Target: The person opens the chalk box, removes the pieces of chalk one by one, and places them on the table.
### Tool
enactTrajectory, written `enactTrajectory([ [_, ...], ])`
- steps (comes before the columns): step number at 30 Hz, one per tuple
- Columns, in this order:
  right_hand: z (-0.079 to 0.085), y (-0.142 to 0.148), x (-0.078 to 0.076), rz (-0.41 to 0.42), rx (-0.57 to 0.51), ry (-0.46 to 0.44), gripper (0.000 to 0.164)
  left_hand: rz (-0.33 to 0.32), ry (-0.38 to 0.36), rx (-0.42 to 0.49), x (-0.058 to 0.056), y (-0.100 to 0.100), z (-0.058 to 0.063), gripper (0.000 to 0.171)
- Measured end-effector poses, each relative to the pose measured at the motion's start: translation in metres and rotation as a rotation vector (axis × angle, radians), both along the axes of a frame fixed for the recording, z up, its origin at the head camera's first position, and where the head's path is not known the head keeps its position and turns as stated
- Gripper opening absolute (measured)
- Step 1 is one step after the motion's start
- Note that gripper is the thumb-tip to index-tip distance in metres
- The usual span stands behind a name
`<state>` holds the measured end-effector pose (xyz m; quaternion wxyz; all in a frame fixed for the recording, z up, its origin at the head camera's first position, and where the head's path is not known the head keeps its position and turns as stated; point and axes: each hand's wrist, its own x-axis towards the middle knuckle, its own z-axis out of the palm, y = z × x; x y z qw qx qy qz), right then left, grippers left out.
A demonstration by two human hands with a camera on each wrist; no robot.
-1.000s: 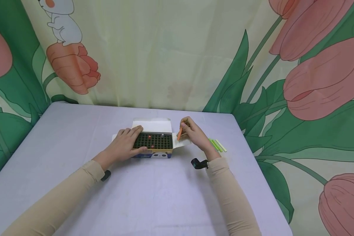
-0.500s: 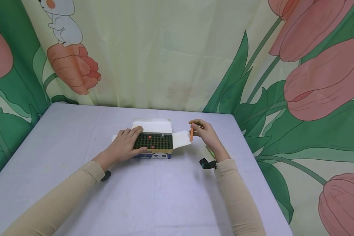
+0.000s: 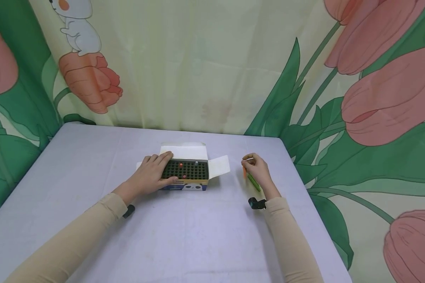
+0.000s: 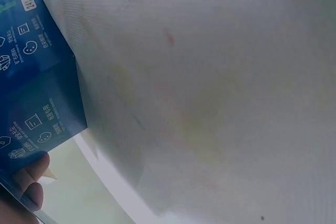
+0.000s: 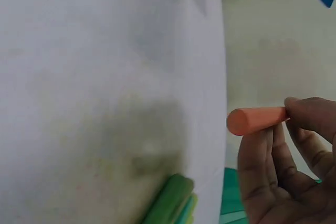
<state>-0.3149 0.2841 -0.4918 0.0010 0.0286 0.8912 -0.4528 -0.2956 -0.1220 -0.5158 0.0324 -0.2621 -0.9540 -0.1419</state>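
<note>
My left hand [image 3: 150,173] holds the left end of an open chalk box [image 3: 194,187], thumb along its front edge and fingers reaching to the back. In the left wrist view the box's blue side [image 4: 31,98] shows, with fingertips [image 4: 38,166] at its edge. The box's dark holder has rows of round holes; a few chalk ends, such as a red one [image 3: 181,165], stand in it. To the right of the box, my right hand [image 3: 261,171] pinches an orange chalk stick [image 5: 260,120] between thumb and fingers, above the table beside green chalk sticks [image 3: 253,182].
The box's white lid [image 3: 183,150] is folded back, and a side flap [image 3: 219,166] sticks out to the right. A white cloth covers the table [image 3: 194,236]. Behind it hangs a flower-printed curtain [image 3: 198,78].
My right hand has moved right and toward me, carrying the orange chalk from over the side flap to beside the green sticks. My left hand stays on the box.
</note>
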Motion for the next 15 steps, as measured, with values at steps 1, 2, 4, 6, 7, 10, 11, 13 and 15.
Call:
enactTrajectory([
  [1, -0.003, 0.002, 0.000, -0.006, 0.030, -0.008, 0.029, 0.000, -0.001, -0.002, 0.000, 0.000, 0.000, 0.099],
  [2, -0.005, 0.003, 0.000, -0.015, 0.061, -0.017, 0.026, 0.000, -0.001, -0.005, 0.000, 0.000, -0.001, 0.099],
  [4, -0.010, 0.005, 0.000, -0.023, 0.118, -0.036, 0.023, -0.001, 0.000, -0.009, -0.001, 0.000, -0.001, 0.099],
  [6, -0.013, 0.007, 0.000, -0.027, 0.156, -0.052, 0.021, 0.001, -0.001, -0.010, -0.001, 0.000, -0.002, 0.099],
  [7, -0.014, 0.007, 0.000, -0.029, 0.162, -0.062, 0.021, 0.002, 0.000, -0.010, 0.000, 0.000, -0.002, 0.099],
  [10, -0.018, 0.008, -0.001, -0.038, 0.180, -0.083, 0.019, 0.000, -0.001, -0.006, 0.000, 0.000, -0.002, 0.099],
  [11, -0.019, 0.008, -0.001, -0.042, 0.187, -0.089, 0.018, 0.000, -0.001, -0.005, 0.000, 0.000, -0.002, 0.099],
  [13, -0.021, 0.009, -0.002, -0.048, 0.200, -0.102, 0.018, 0.000, -0.003, -0.003, 0.000, 0.000, -0.002, 0.098],
  [15, -0.023, 0.009, -0.002, -0.054, 0.216, -0.114, 0.019, -0.002, -0.001, -0.002, -0.001, 0.000, -0.001, 0.098],
])
